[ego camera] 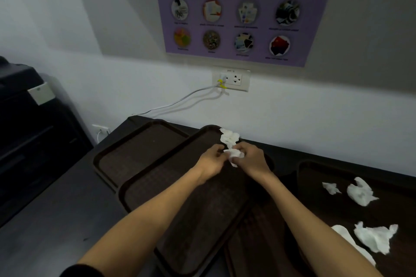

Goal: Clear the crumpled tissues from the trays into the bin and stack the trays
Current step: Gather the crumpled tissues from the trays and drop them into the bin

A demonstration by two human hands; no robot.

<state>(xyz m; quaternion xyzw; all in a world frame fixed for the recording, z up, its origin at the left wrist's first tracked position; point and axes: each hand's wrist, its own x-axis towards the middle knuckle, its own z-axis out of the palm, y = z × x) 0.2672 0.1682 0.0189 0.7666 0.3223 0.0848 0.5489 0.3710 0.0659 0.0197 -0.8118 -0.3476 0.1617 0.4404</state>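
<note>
Both my hands meet over the far end of the middle brown tray (171,189). My right hand (252,158) grips a crumpled white tissue (235,155). My left hand (212,157) has its fingers curled at the same tissue. Another crumpled tissue (229,136) lies on that tray just beyond my hands. A second tray (135,148) lies to the left, partly under the middle one. On the right, a third tray (315,177) holds several crumpled tissues (361,192). No bin is in view.
A dark table (56,220) carries the trays against a white wall with a socket (234,80) and cable. A black printer (27,123) stands at the left. A fourth tray (254,243) lies under my right forearm.
</note>
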